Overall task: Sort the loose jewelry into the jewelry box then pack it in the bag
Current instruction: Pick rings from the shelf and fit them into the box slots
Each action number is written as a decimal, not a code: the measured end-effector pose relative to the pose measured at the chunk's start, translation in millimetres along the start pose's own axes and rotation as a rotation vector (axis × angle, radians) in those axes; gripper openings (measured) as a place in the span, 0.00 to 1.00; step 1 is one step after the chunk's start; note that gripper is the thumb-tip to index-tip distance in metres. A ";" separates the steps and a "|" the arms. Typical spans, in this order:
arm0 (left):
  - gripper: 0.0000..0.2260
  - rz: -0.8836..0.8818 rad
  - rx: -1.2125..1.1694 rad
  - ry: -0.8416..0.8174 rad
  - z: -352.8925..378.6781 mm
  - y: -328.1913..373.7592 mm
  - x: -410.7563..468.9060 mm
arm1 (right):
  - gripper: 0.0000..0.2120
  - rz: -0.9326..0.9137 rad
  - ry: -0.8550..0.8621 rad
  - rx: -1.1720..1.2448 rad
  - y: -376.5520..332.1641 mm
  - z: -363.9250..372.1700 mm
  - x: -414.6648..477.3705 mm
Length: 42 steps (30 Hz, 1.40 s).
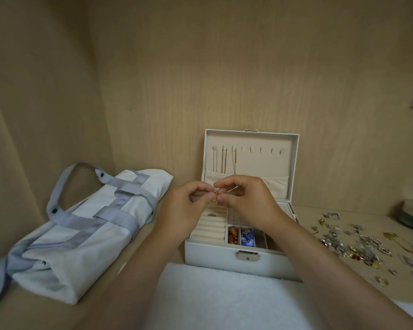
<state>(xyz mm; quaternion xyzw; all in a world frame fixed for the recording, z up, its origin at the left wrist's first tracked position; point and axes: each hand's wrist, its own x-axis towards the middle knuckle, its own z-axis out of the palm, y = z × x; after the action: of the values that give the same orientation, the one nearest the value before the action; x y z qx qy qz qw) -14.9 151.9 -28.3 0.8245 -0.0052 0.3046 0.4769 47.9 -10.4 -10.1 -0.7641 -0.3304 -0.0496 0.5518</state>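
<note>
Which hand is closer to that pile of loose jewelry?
Right. The right hand is over the open jewelry box, the loose jewelry pile lying to its right; the left hand, sharing a pinched gold piece, is farther left.

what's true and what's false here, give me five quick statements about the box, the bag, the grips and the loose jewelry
1. The jewelry box stands with its lid open. True.
2. The bag lies to the right of the box. False: it lies to the left of it.
3. The left grip and right grip both pinch a small gold piece above the box. True.
4. The loose jewelry is piled inside the bag. False: it is spread on the wooden surface to the right of the box.
5. Nothing hangs inside the lid. False: thin chains hang at its left side.
</note>
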 end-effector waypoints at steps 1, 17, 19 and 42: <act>0.09 0.001 0.004 0.003 -0.4 -0.1 0.5 | 0.12 -0.008 0.004 -0.041 0.5 0.3 0.6; 0.06 0.181 0.507 -0.058 -5.8 -12.0 2.8 | 0.05 0.124 0.035 -0.268 15.7 16.4 9.6; 0.08 0.181 0.538 -0.106 -6.7 -13.0 2.7 | 0.07 0.138 0.005 -0.239 16.4 17.3 8.7; 0.12 0.196 0.502 -0.268 -8.8 -17.2 0.7 | 0.10 -0.029 -0.204 -0.735 6.6 7.5 7.1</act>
<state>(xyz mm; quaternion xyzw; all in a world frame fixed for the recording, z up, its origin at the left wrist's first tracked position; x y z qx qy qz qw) -13.6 168.4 -38.3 0.9450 -0.0721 0.2296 0.2217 55.0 -1.7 -15.2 -0.9072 -0.3548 -0.0961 0.2045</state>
